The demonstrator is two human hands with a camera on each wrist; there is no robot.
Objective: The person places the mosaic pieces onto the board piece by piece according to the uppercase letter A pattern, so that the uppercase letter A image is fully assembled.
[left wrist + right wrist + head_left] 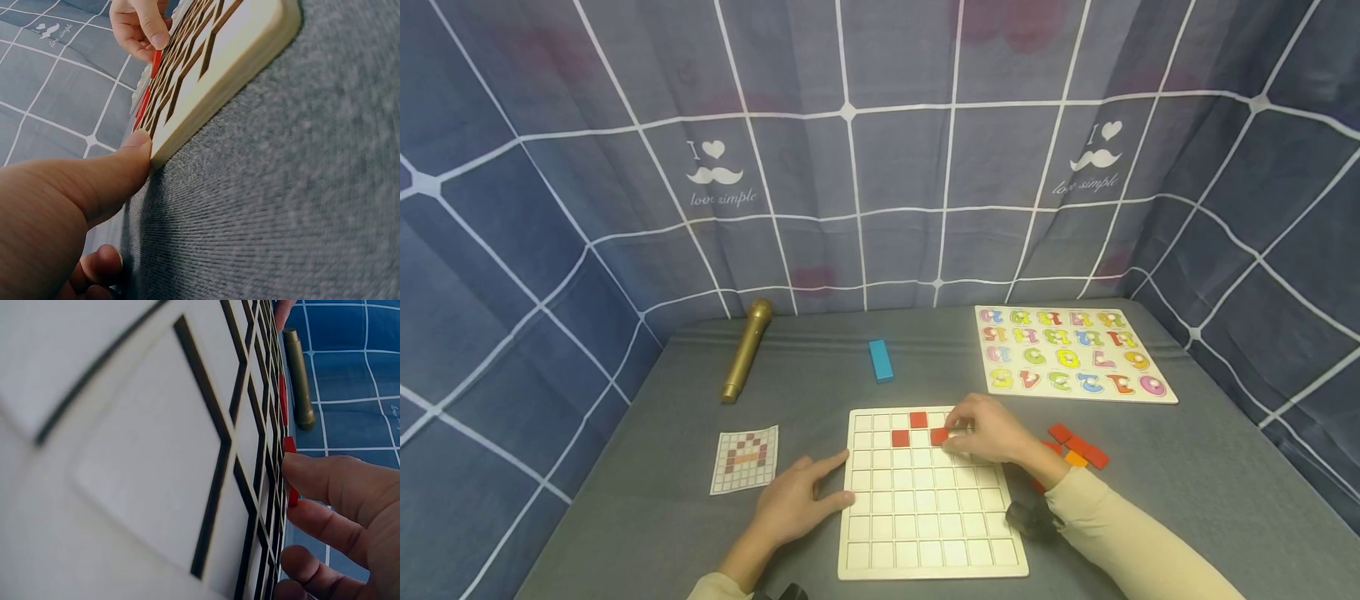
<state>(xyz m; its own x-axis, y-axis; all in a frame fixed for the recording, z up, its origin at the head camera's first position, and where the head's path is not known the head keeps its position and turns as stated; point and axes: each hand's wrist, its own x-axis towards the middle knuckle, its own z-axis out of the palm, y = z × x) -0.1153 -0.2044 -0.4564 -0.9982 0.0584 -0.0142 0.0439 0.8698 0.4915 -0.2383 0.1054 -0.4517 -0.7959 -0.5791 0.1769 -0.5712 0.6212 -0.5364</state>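
Note:
A cream grid board (927, 528) lies on the dark grey cloth. Between thumb and fingertips my right hand (988, 428) pinches a red square tile (937, 437) over the board's upper rows; in the right wrist view that tile stands slightly tilted against the grid. Two more red tiles sit in cells nearby, one in the top row (918, 420) and one in the second row (900, 438). At the board's left edge rests my left hand (793, 502), its index finger and thumb extended and touching the rim.
A small pattern card (745, 461) lies left of the board. Loose red and orange tiles (1088, 451) lie to the right, partly behind my right forearm. Farther back are a gold microphone (747, 352), a blue block (881, 361) and a number puzzle board (1071, 354). Curtains (895, 158) enclose the table.

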